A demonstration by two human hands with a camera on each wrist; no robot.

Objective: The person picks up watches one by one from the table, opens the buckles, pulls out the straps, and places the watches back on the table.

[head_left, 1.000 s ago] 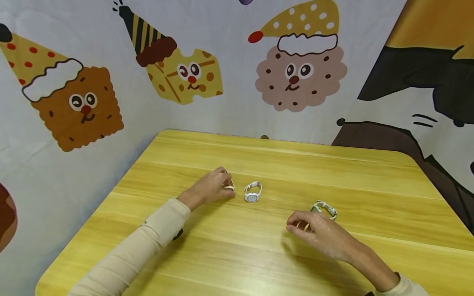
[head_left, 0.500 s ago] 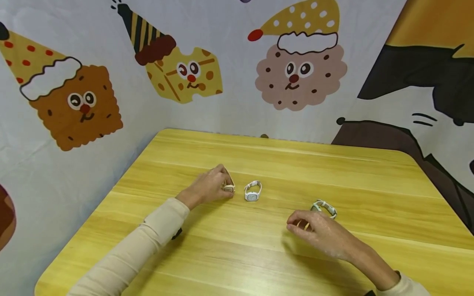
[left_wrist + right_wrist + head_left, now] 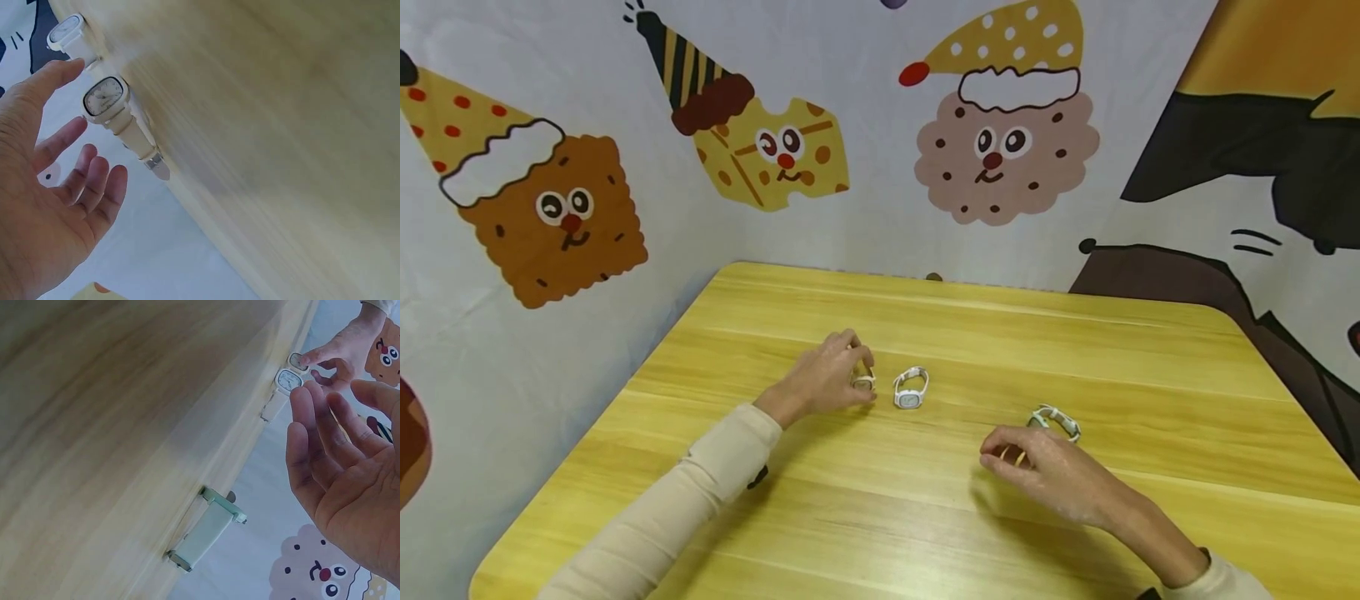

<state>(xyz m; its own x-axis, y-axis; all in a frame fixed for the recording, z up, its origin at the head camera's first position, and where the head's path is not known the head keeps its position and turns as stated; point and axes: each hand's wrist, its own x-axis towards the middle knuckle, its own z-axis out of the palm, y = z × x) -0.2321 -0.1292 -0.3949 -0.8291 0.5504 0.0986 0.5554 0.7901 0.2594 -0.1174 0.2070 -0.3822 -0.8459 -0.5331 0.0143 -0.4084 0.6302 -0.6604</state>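
A cream wristwatch (image 3: 104, 98) rests on the table beside my left hand (image 3: 825, 375). The left thumb and fingers are spread around its near side, and the left wrist view shows a gap between fingertips and watch. Just to the right lies a white wristwatch (image 3: 910, 390), strap fastened in a loop. My right hand (image 3: 1060, 475) hovers over the table with loosely bent fingers, holding nothing. Behind it sits a pale green wristwatch (image 3: 206, 528), partly covered by that hand in the head view.
The wood-grain table (image 3: 865, 517) has rounded corners and meets a cloth backdrop (image 3: 880, 225) printed with cartoon snacks at its far and left sides. A dark item (image 3: 758, 477) shows under the left cuff.
The left fingers have loosened from the cream watch, the index finger lifting away from the strap. The right hand and the other two watches stay in place.
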